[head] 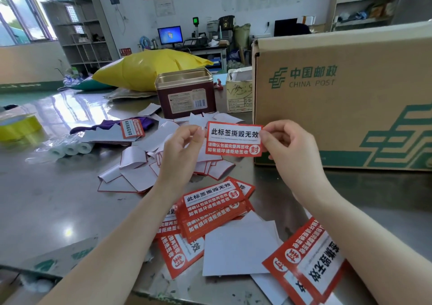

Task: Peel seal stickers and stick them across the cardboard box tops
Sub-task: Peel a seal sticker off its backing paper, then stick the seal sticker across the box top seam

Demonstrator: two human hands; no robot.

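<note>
I hold one red-and-white seal sticker (233, 139) up in the air between my two hands, its printed face toward me. My left hand (181, 150) pinches its left edge with thumb and forefinger, and my right hand (286, 146) pinches its right edge the same way, the other fingers curled in. Whether the backing is still on it I cannot tell.

Just beyond my right hand stands the big China Post cardboard box (346, 94), its printed side facing me; the sticker's right end overlaps its lower left corner in my view. Below my wrists, on the grey table (46, 199), lies a loose stack of more seal stickers (210, 206), and another bunch (308, 260) lies under my right forearm, with a blank white sheet (238, 248) between the two. Beyond my left hand a heap of peeled white backing papers (140, 164) spreads out, and past that stands a dark red tin (185, 94). Far off to the left of my left hand sits a yellow tape roll (17, 126).
</note>
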